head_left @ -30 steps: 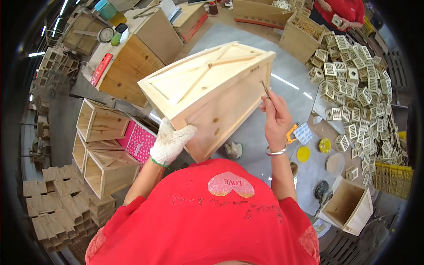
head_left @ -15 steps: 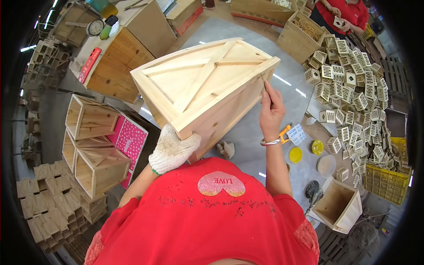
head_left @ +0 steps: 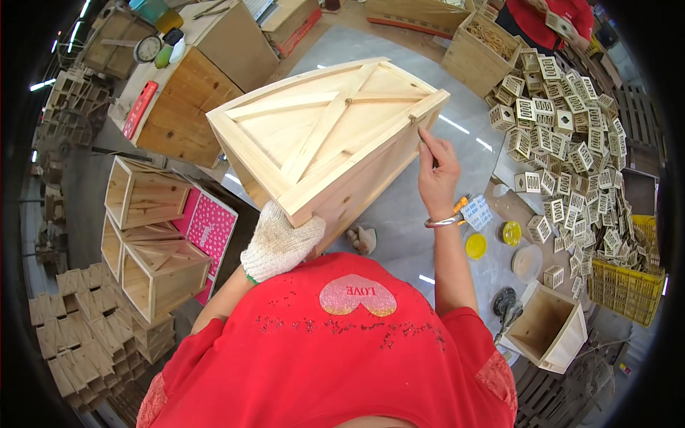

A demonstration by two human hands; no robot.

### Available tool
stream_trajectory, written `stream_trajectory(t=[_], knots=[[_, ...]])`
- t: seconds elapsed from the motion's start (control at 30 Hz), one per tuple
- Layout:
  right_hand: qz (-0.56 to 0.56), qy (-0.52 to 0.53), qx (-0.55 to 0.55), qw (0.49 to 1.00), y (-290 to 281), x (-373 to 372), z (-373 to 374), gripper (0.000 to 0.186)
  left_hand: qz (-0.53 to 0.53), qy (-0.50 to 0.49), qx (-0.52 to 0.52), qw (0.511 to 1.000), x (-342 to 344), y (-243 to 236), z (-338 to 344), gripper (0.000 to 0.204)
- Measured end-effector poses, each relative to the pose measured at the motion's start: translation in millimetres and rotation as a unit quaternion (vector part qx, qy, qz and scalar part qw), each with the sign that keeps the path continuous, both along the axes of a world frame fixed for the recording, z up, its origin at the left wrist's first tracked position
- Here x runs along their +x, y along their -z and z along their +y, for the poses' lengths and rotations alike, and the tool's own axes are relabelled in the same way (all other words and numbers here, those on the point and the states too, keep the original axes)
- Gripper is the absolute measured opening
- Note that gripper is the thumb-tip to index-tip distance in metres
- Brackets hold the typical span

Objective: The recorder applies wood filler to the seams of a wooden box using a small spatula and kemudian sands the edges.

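Observation:
A pale wooden crate (head_left: pixel 314 135) with crossed slats on its upper face rests tilted in front of me. My left hand (head_left: pixel 282 239), in a white knit glove, grips its near left corner. Bare, with a bangle at the wrist, my right hand (head_left: pixel 439 171) pinches a thin tool (head_left: pixel 427 140), its tip by a small knot-like mark (head_left: pixel 412 118) on the crate's right edge. Below the crate a crumpled glove (head_left: pixel 362 240) lies on the grey table surface (head_left: pixel 428 253). Yellow round containers (head_left: pixel 475 245), a clear tub (head_left: pixel 526 262) and a dark tool (head_left: pixel 506 305) are to the right.
Small slotted wooden boxes (head_left: pixel 560 157) are piled at right, beside a yellow basket (head_left: pixel 621 299) and an open wooden box (head_left: pixel 542 328). Open crates (head_left: pixel 160 282) and stacked wooden pieces (head_left: pixel 85 342) stand at left. A co-worker (head_left: pixel 542 18) in red is at upper right.
The crate has turned, showing more of its slatted face. The tool in my right hand rose to that face's edge, then drew back slightly. My left hand stays on the corner.

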State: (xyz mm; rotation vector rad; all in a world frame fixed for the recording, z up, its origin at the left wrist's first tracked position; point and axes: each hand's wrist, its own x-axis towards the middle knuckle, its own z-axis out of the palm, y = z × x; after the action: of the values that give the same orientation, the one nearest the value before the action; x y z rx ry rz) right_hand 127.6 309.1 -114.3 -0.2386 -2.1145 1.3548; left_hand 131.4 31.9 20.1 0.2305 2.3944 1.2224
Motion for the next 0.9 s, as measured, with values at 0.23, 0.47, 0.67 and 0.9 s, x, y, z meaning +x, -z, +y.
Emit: stream_trajectory(t=[0.23,0.47,0.67,0.9], knots=[[-0.049,-0.021,0.061,0.997,-18,12,17,0.027,0.006,0.005,0.036,0.999,3,1,1,0.040],[-0.062,-0.012,0.062,0.996,-34,-2,28,0.025,0.024,0.019,0.033,0.999,4,2,3,0.039],[-0.101,-0.081,0.074,0.989,-42,1,41,0.025,-0.009,0.024,0.028,0.999,5,1,5,0.041],[-0.081,-0.123,0.056,0.987,-39,17,37,0.025,0.001,0.032,0.023,0.999,7,2,7,0.043]])
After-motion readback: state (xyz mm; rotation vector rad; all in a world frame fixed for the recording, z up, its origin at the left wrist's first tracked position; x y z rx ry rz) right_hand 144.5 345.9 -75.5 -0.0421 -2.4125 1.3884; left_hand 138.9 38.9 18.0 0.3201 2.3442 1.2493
